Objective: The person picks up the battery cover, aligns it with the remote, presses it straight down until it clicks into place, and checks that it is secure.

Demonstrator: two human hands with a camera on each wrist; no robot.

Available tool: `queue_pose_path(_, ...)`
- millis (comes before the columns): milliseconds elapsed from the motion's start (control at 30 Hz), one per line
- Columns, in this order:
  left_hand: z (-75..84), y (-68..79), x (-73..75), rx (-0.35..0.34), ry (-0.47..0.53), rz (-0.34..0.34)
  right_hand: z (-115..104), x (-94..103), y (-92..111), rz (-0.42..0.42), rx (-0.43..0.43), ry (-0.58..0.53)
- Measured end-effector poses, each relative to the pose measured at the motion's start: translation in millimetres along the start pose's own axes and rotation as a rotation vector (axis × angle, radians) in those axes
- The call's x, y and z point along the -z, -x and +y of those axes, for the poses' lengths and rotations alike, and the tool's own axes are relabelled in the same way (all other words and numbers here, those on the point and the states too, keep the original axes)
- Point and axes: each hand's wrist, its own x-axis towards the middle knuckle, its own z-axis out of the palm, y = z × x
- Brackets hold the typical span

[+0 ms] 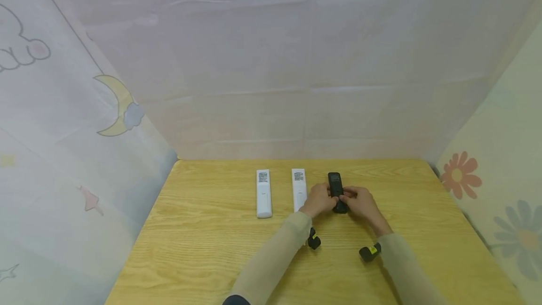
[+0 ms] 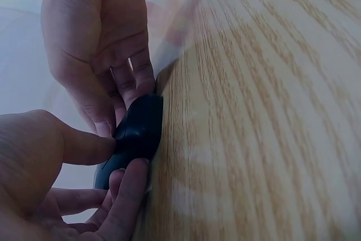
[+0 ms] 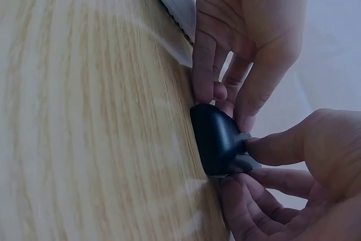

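A black remote control (image 1: 335, 182) lies on the wooden table with a label patch near its far end facing up. My left hand (image 1: 317, 200) grips it from the left side, thumb on its upper face and fingers along the edge. From the right, my right hand (image 1: 362, 203) holds it the same way, the two thumbs close together near its nearer half. In the left wrist view the near end of the black remote (image 2: 141, 131) shows between both hands. The right wrist view shows its rounded end (image 3: 214, 139) low at the tabletop.
Two white remote controls lie to the left, labels up: one farther left (image 1: 264, 196), the other (image 1: 298, 187) partly behind my left hand. Black devices (image 1: 314, 239) are strapped at the wrists. Printed curtain-like sheets (image 1: 271, 84) stand behind and beside the table (image 1: 190, 248).
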Motion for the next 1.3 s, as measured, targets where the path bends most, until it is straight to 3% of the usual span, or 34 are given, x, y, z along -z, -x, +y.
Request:
queue_pose_path(533, -6.8, -1.3, -0.2, 0.018, 0.077, -0.023, 3.6, 1.1, -3.8, -0.019, 0.002, -0.015)
queue_pose_path(733, -7.5, 0.7, 2.9, 0.018, 0.062, -0.046, 2.3, 0.4, -3.6, -0.032, -0.003, -0.015)
queue_pose_path(1067, -11.4, 6.1, 14.9, -0.043, 0.076, -0.095, 2.7, 2.6, -4.2, -0.039, 0.006, -0.013)
queue_pose_path(1167, -14.8, 8.6, 21.5, -0.061, 0.131, -0.084, 4.4, 6.2, -5.0, -0.042, 0.016, -0.007)
queue_pose_path(1300, -21.1, 13.5, 36.1, -0.133, 0.16, -0.057, 5.2, 12.2, -6.1, -0.042, 0.025, 0.006)
